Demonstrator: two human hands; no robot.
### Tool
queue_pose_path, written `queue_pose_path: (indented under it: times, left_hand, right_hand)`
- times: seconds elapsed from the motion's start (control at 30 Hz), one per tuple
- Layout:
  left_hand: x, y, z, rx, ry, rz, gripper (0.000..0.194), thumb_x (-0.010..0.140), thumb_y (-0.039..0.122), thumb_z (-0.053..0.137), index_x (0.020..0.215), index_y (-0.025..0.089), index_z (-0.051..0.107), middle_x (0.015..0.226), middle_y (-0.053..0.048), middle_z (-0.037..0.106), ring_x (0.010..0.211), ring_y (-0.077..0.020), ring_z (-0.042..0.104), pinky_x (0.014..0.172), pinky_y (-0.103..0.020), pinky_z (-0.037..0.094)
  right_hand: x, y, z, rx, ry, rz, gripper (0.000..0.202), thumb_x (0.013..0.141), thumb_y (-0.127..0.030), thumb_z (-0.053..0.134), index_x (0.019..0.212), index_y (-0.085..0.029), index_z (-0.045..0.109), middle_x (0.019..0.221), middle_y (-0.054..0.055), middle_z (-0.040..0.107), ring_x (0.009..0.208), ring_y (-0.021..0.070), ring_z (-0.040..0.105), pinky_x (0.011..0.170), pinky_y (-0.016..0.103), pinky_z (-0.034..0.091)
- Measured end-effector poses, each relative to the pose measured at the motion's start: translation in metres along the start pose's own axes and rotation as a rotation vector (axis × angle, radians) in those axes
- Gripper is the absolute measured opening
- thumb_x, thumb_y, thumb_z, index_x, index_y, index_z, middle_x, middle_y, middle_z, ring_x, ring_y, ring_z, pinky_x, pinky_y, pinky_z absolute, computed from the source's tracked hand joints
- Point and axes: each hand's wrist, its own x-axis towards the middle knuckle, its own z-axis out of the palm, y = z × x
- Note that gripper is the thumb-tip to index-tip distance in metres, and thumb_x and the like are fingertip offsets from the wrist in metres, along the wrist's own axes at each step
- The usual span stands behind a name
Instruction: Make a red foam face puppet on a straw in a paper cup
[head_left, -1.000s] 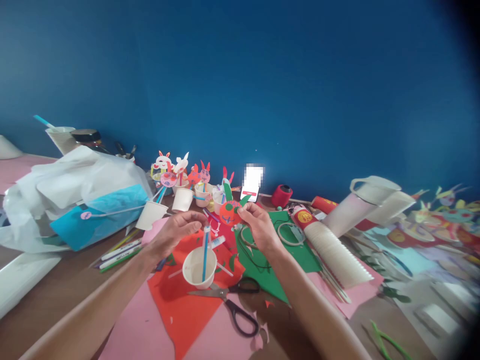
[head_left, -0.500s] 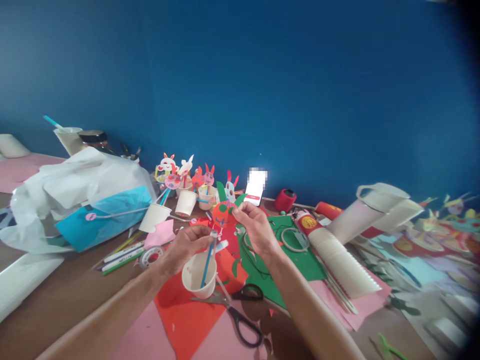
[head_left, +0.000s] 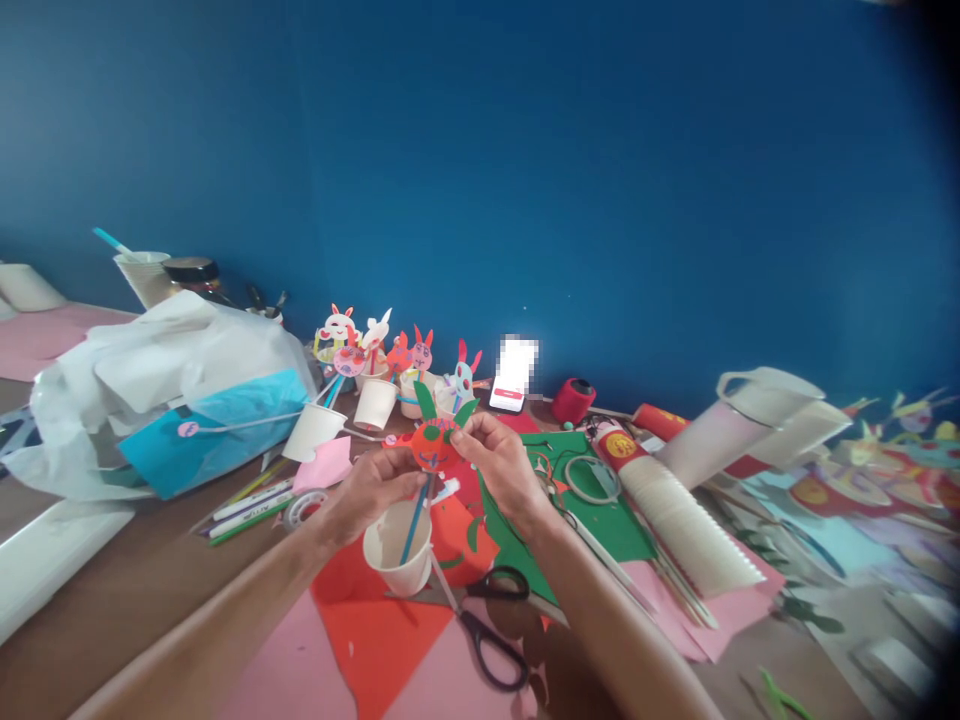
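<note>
At the far left, a white plastic bag [head_left: 161, 340] lay crumpled with a blue sheet [head_left: 169, 460] against its front, and brown wood ran between these and the left forearm [head_left: 232, 610]. Pens [head_left: 251, 508] and a tape roll [head_left: 301, 510] stood near that forearm on its far side, limiting its room. The left hand [head_left: 371, 498] was pinched, thumb and fingers on the top of a blue straw [head_left: 414, 527], which slanted in a white paper cup [head_left: 384, 545]. The orange paper face [head_left: 427, 450] with green ears was between the hands, chin at the straw's upper end; whether they touched could not be told. The right hand [head_left: 502, 462] gripped the face's right edge. Scissors [head_left: 472, 630] lay just beside the cup, handles towards the right forearm [head_left: 611, 605]. Farther right, a green sheet [head_left: 630, 520], a stack of paper cups [head_left: 690, 520] and a pitcher [head_left: 712, 430] hemmed that side. The table [head_left: 180, 590] was brown wood, partly covered by red paper [head_left: 390, 630] and pink paper [head_left: 300, 660]. A blue wall [head_left: 600, 180] rose behind.
</note>
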Motion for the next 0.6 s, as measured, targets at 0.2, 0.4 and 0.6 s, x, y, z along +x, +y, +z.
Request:
queue_pose_path:
  times: [0.2,0.4,0.6]
  left_hand:
    - [-0.0014,0.0001,-0.0007,-0.016,-0.017,-0.012,0.03,0.068,0.02,0.069,0.096,0.015,0.066,0.085,-0.006,0.07,0.074,-0.0165,0.063,0.071,-0.027,0.046]
    - [-0.0022,0.0009,-0.0013,-0.024,-0.011,-0.024,0.03,0.067,0.02,0.069,0.096,0.015,0.065,0.084,-0.006,0.07,0.075,-0.0169,0.063,0.072,-0.027,0.046]
    - [-0.0029,0.0003,-0.0018,-0.019,-0.007,-0.027,0.028,0.067,0.02,0.069,0.094,0.015,0.065,0.084,-0.005,0.07,0.073,-0.0161,0.063,0.071,-0.027,0.047]
  right_hand:
    - [-0.0016,-0.0001,0.0046,-0.041,0.009,0.017,0.019,0.07,-0.031,0.063,0.064,-0.018,0.05,0.058,-0.005,0.045,0.055,0.0088,0.04,0.053,0.022,0.032]
    - [-0.0023,0.0001,0.0045,-0.048,0.013,0.013,0.019,0.071,-0.032,0.062,0.065,-0.018,0.05,0.058,-0.005,0.045,0.055,0.0089,0.041,0.054,0.022,0.032]
    - [-0.0027,0.0022,0.0051,-0.056,0.018,-0.014,0.018,0.073,-0.03,0.061,0.065,-0.019,0.05,0.057,-0.005,0.044,0.055,0.0088,0.04,0.053,0.022,0.032]
